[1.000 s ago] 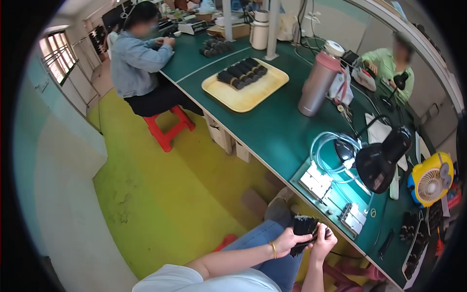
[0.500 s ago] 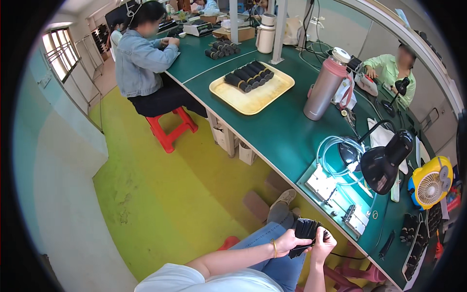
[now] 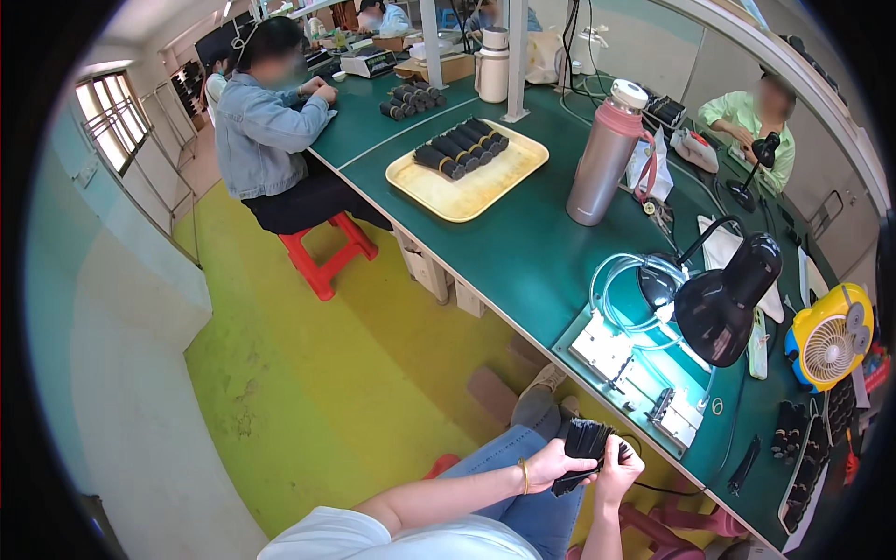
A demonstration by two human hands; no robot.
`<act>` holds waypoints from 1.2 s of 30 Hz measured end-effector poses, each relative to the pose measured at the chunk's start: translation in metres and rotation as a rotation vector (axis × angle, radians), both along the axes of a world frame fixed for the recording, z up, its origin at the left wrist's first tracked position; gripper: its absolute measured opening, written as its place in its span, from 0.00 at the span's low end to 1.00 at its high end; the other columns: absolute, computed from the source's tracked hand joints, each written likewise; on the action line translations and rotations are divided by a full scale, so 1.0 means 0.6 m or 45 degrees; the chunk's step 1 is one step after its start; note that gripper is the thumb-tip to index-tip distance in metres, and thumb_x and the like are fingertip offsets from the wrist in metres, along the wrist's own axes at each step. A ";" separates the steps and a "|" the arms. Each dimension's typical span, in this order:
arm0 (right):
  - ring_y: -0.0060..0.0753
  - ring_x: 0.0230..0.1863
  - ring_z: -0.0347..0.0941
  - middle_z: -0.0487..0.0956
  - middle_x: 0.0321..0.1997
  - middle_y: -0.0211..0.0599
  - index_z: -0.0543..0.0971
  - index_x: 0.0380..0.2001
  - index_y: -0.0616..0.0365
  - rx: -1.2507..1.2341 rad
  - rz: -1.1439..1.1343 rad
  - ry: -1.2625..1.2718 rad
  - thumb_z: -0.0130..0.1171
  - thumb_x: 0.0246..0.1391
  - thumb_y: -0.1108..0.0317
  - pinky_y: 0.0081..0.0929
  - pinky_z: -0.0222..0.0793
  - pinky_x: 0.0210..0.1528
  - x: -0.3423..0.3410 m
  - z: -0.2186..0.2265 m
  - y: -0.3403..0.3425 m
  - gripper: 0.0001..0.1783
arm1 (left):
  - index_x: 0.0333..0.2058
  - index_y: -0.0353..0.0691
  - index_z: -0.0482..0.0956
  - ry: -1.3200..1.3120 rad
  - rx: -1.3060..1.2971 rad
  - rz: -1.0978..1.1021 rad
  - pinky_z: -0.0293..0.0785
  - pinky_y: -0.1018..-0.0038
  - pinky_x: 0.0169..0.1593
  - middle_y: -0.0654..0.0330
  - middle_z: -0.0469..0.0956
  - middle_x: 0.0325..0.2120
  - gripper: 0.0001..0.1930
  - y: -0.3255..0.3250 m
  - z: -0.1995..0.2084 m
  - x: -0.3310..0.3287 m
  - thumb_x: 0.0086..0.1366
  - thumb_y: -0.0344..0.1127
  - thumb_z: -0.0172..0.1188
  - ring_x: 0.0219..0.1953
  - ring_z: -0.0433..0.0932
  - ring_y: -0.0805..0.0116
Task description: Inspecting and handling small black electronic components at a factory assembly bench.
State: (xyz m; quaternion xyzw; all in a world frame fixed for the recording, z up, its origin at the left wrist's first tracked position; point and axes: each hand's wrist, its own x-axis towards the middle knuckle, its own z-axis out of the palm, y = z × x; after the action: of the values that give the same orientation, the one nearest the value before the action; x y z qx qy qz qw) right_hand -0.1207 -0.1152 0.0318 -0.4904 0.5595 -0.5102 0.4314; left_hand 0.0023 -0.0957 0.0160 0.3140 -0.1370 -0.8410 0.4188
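Above my lap, my left hand (image 3: 553, 466) grips a bundle of thin black strips (image 3: 587, 440), its thumb lying across them. My right hand (image 3: 618, 475) is closed on the right side of the same bundle, fingers curled at its edge. The strips are fanned out a little at the top, and their exact kind is too small to make out. Both hands are beside the table's near edge, below a metal fixture (image 3: 602, 345) lit by a black desk lamp (image 3: 723, 313).
On the green table (image 3: 504, 252) are a yellowish tray (image 3: 509, 177) with black bundles, a tall flask (image 3: 602, 168), coiled clear tubing (image 3: 605, 289) and a yellow fan (image 3: 829, 341). More black bundles (image 3: 789, 434) lie at right. Co-workers sit at far left and far right; a red stool (image 3: 322, 261) stands left.
The view has turned slightly, so the table and its things appear a little further left. My hands keep nearly the same grip on the black strips.
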 end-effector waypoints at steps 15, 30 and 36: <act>0.13 0.10 0.60 0.70 0.13 0.26 0.77 0.23 0.65 0.228 -0.056 -0.042 0.54 0.50 0.72 0.13 0.54 0.10 0.026 0.070 -0.018 0.08 | 0.34 0.34 0.72 -0.073 -0.030 0.115 0.72 0.79 0.26 0.60 0.74 0.24 0.08 -0.021 0.036 -0.002 0.53 0.22 0.55 0.23 0.74 0.73; 0.09 0.07 0.58 0.71 0.12 0.25 0.77 0.25 0.63 0.311 0.015 -0.265 0.51 0.53 0.68 0.11 0.52 0.08 0.022 0.074 -0.056 0.10 | 0.33 0.35 0.70 -0.025 -0.130 0.201 0.70 0.77 0.30 0.61 0.71 0.25 0.06 -0.048 0.040 -0.009 0.56 0.25 0.53 0.25 0.72 0.72; 0.09 0.07 0.58 0.71 0.12 0.25 0.77 0.24 0.63 0.299 -0.016 -0.339 0.51 0.53 0.68 0.11 0.51 0.07 0.026 0.067 -0.060 0.11 | 0.35 0.35 0.69 -0.020 -0.121 0.197 0.71 0.77 0.30 0.61 0.71 0.27 0.08 -0.053 0.038 -0.004 0.56 0.24 0.53 0.25 0.73 0.71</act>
State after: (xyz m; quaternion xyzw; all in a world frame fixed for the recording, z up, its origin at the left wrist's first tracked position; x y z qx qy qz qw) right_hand -0.1049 -0.1512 0.0722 -0.3611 0.5565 -0.5044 0.5527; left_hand -0.0002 -0.1274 0.0391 0.3100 -0.1553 -0.7963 0.4957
